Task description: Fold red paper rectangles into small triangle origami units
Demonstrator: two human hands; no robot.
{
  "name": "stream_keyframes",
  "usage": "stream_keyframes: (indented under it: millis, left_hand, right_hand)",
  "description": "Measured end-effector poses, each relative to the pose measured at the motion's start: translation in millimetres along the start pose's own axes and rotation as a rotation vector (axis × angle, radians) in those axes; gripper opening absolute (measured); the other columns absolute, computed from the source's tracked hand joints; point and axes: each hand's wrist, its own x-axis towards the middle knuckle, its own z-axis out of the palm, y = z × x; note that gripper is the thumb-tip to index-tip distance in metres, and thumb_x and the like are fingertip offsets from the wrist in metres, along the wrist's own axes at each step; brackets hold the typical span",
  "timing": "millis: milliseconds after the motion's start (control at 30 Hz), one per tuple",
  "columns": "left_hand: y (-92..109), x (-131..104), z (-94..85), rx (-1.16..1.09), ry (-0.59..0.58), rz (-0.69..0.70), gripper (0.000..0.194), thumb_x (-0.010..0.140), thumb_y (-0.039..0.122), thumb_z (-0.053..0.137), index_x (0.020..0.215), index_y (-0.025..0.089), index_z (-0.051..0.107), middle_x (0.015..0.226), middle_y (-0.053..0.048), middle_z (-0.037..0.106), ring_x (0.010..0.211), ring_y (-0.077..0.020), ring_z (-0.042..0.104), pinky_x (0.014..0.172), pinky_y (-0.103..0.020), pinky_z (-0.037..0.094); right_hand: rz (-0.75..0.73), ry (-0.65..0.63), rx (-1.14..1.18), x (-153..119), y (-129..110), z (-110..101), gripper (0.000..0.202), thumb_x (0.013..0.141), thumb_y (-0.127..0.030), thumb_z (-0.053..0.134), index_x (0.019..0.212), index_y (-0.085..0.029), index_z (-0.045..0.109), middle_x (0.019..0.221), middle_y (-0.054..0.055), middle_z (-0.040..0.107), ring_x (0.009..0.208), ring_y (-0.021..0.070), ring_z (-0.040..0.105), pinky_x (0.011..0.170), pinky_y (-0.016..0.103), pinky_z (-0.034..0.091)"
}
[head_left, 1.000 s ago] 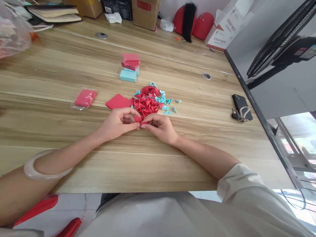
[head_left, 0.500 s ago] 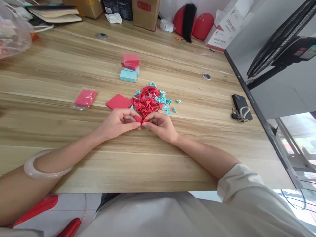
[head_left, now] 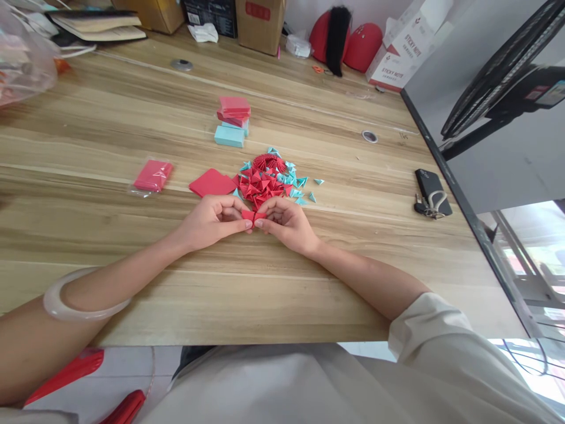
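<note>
A small folded piece of red paper is pinched between my two hands, just above the table near its front. My left hand grips its left side with thumb and fingers; my right hand grips the right side. Right behind the fingers lies a heap of red folded paper triangles, with light blue triangles around it. A red ring of joined paper pieces sits at the back of the heap. Beside my left hand lie flat red paper sheets.
A wrapped red paper pack lies to the left. Behind the heap are stacked red packs and blue packs. A black phone-like object with keys lies at the right edge. Boxes line the back; a fan stands right.
The red paper between my fingertips has tilted slightly, and its two halves now lie more level. Both hands have stayed almost in place.
</note>
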Motion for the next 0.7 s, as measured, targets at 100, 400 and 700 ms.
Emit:
stream_keyframes:
  millis: [100, 400, 700]
  left_hand:
    - [0.8, -0.3, -0.1, -0.002, -0.006, -0.007, 0.02, 0.07, 0.03, 0.073, 0.077, 0.016, 0.062, 0.07, -0.001, 0.073, 0.065, -0.011, 0.067, 0.058, -0.016, 0.048]
    - [-1.0, -0.1, -1.0, 0.003, -0.035, -0.009, 0.019, 0.071, 0.03, 0.072, 0.079, 0.016, 0.062, 0.071, 0.0, 0.073, 0.064, -0.0103, 0.067, 0.056, -0.015, 0.046]
    - [-3.0, 2.1, -0.2, -0.019, -0.025, -0.009, 0.016, 0.071, 0.027, 0.072, 0.076, 0.016, 0.062, 0.069, 0.001, 0.073, 0.064, -0.0098, 0.067, 0.058, -0.015, 0.046]
  right_hand:
    - [-0.001, 0.003, -0.003, 0.2, 0.8, -0.1, 0.032, 0.064, -0.033, 0.079, 0.078, -0.014, 0.057, 0.07, -0.001, 0.06, 0.058, 0.0057, 0.054, 0.053, 0.019, 0.044]
    - [0.028, 0.035, 0.002, 0.1, 1.6, 0.0, 0.033, 0.061, -0.032, 0.081, 0.076, -0.014, 0.059, 0.065, -0.002, 0.06, 0.056, 0.0057, 0.054, 0.051, 0.018, 0.042]
    - [0.048, 0.026, 0.003, 2.4, 1.6, -1.4, 0.028, 0.068, -0.036, 0.076, 0.074, -0.014, 0.06, 0.065, 0.0, 0.063, 0.057, 0.0065, 0.057, 0.053, 0.02, 0.048]
